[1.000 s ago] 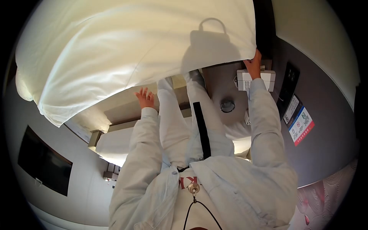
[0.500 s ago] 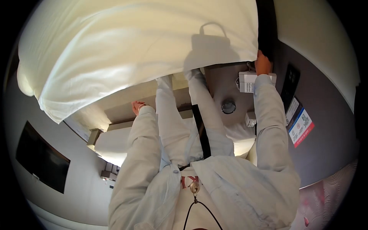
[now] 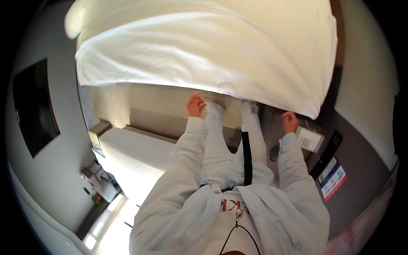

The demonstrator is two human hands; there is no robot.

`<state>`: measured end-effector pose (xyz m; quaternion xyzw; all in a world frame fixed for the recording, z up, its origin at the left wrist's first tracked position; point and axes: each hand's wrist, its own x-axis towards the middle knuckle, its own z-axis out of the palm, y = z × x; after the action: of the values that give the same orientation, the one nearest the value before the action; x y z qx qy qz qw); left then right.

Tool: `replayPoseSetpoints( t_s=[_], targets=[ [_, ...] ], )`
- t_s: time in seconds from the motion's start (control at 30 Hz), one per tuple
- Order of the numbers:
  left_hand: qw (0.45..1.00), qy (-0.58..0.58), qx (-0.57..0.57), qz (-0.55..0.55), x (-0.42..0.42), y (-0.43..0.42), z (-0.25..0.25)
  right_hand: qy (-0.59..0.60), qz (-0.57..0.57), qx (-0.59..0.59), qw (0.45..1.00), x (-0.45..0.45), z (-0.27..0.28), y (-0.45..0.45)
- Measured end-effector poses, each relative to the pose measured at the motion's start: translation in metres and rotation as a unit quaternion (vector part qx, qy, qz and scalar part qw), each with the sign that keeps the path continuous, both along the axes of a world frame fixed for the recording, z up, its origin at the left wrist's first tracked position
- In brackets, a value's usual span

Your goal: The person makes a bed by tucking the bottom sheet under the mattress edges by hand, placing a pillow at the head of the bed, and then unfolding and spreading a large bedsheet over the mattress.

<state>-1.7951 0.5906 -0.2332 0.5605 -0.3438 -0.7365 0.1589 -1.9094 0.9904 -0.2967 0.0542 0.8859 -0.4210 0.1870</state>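
Note:
A large white sheet (image 3: 204, 46) covers the bed ahead, its near edge hanging in folds. My left hand (image 3: 196, 104) is just below that edge, left of my legs, fingers apart and slightly curled, holding nothing. At the right, my right hand (image 3: 290, 122) has curled fingers just under the sheet's edge, a little left of the hanging corner. Whether it touches the cloth or holds anything is too small to tell. Beside it, on the bedside table, is a white box with a label (image 3: 309, 139).
Behind me stands another white bed (image 3: 131, 157). A dark round dish (image 3: 274, 153) lies by my right sleeve. On the right wall are a black panel (image 3: 326, 155) and a printed sign (image 3: 333, 182). A television (image 3: 36, 108) hangs on the left wall.
The view has turned. My right hand has come away from the bed's far right corner, where it was at the sheet's edge. My left hand has risen nearer the sheet, and its fingers have spread.

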Motion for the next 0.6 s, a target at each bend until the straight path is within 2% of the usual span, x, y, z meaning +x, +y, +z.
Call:
replayPoseSetpoints(
  t_s=[0.03,0.07,0.1,0.13,0.23,0.33,0.37,0.43,0.5,0.6],
  targets=[
    [0.999,0.008,-0.020,-0.041,0.006,-0.011,0.017,-0.035,0.018,-0.093,0.995,0.010,0.003,-0.043],
    [0.999,0.022,-0.030,-0.017,0.020,-0.030,0.028,-0.119,0.037,-0.148,0.981,0.016,0.009,-0.086],
    [0.995,0.008,-0.062,-0.074,0.036,-0.048,0.040,-0.103,0.132,-0.129,0.977,0.022,0.016,-0.129],
    [0.987,-0.009,-0.093,-0.129,0.052,-0.064,0.050,-0.092,0.213,-0.162,0.959,0.026,0.025,-0.170],
    [0.992,0.022,-0.113,-0.050,0.115,-0.113,0.094,-0.164,0.270,-0.314,0.895,0.035,0.129,-0.308],
    [0.993,0.029,-0.116,0.015,0.190,-0.154,0.127,-0.110,0.317,-0.337,0.879,0.048,0.202,-0.408],
    [0.991,0.022,-0.123,0.054,0.213,-0.165,0.134,-0.102,0.343,-0.342,0.869,0.052,0.216,-0.434],
    [0.981,0.014,-0.129,0.142,0.262,-0.185,0.146,-0.109,0.317,-0.421,0.843,0.069,0.240,-0.480],
    [0.961,0.014,-0.116,0.251,0.310,-0.192,0.148,-0.102,0.332,-0.419,0.839,0.093,0.278,-0.514],
    [0.914,0.054,-0.073,0.396,0.371,-0.197,0.122,-0.128,0.367,-0.388,0.836,0.117,0.290,-0.554]
  ],
)
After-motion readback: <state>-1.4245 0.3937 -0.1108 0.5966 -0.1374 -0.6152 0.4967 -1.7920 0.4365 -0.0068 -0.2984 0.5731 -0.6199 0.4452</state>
